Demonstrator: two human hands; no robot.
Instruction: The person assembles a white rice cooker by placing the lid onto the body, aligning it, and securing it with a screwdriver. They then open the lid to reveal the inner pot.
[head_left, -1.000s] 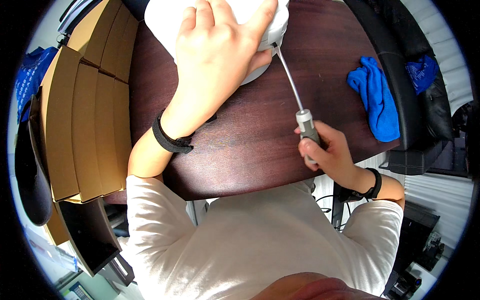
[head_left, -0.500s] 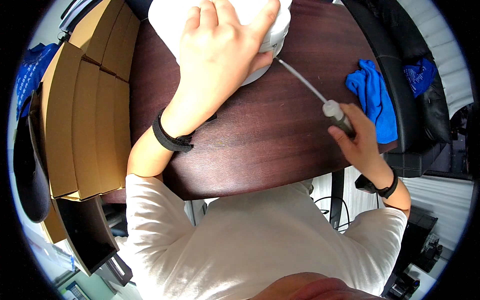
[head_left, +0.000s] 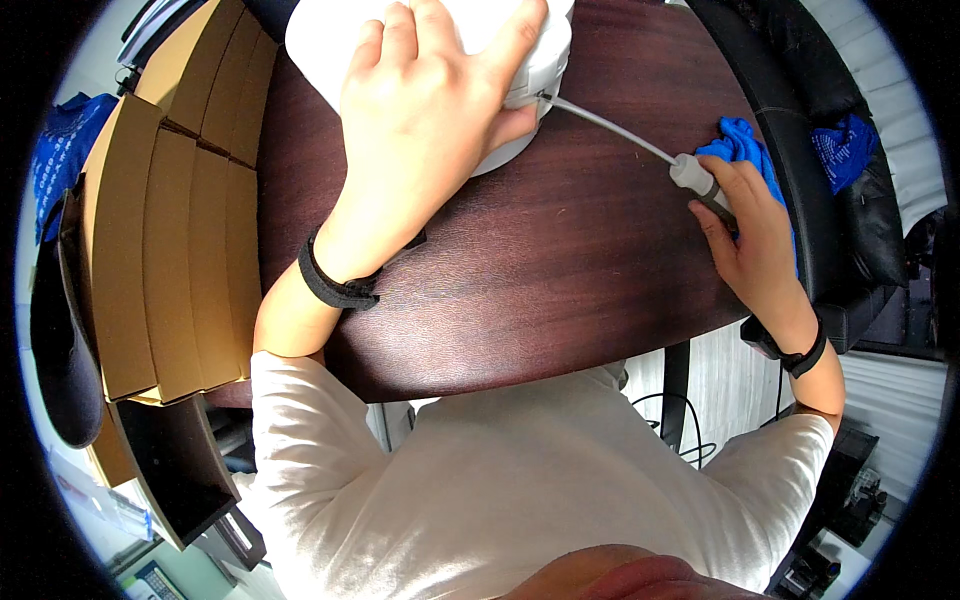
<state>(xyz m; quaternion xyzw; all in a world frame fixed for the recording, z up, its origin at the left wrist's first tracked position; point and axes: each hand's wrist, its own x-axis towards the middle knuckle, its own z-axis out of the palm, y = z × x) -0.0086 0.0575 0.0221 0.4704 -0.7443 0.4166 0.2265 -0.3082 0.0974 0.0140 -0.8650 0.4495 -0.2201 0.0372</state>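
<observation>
Could slip off the right edge of the white appliance [head_left: 484, 22], at the far left of the table [head_left: 560, 270] beneath the spread left hand [head_left: 425, 110], and jab the left thumb [head_left: 518, 122], from sideways pull on the slanted screwdriver [head_left: 692, 173], clasped in the grip of the right hand [head_left: 757, 228].

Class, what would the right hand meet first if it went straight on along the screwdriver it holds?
Led by the screwdriver, whose tip appears right at it, the right hand would likely meet the white casing first; exact depth is unclear.
</observation>
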